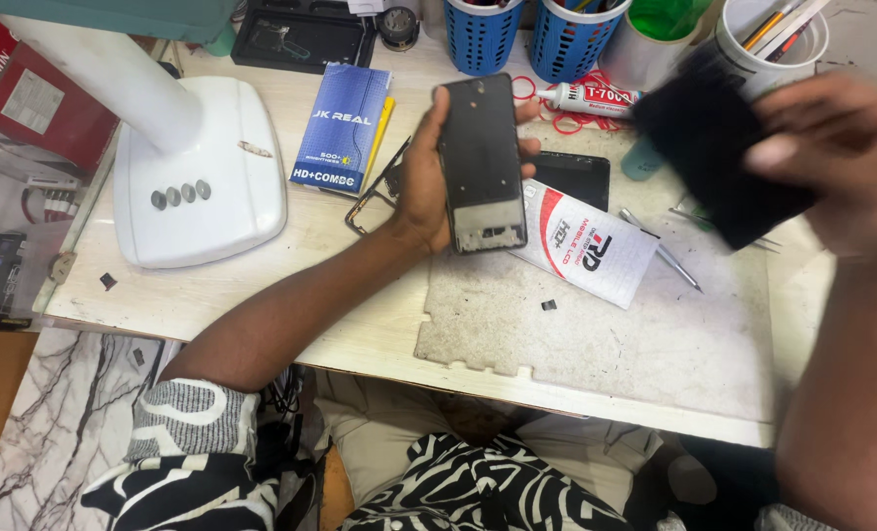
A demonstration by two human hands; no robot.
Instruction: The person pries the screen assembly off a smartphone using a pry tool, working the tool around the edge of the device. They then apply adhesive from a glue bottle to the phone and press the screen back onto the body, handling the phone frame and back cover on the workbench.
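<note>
My left hand point(421, 182) grips a black phone frame point(482, 162), held upright over the white worktable point(340, 324) with its open inner side facing me. My right hand point(832, 157) is raised at the right, blurred by motion, and holds a black flat piece point(719, 157) that looks like a cloth or pad. The two hands are apart. A second dark phone panel point(571, 177) lies on the table just behind the frame.
A worn grey mat point(596, 324) covers the table's front. A white packet point(591, 251), tweezers point(670, 258), a glue tube point(586, 98), a blue box point(342, 126), a white lamp base point(203, 177) and blue tool cups point(483, 34) surround it.
</note>
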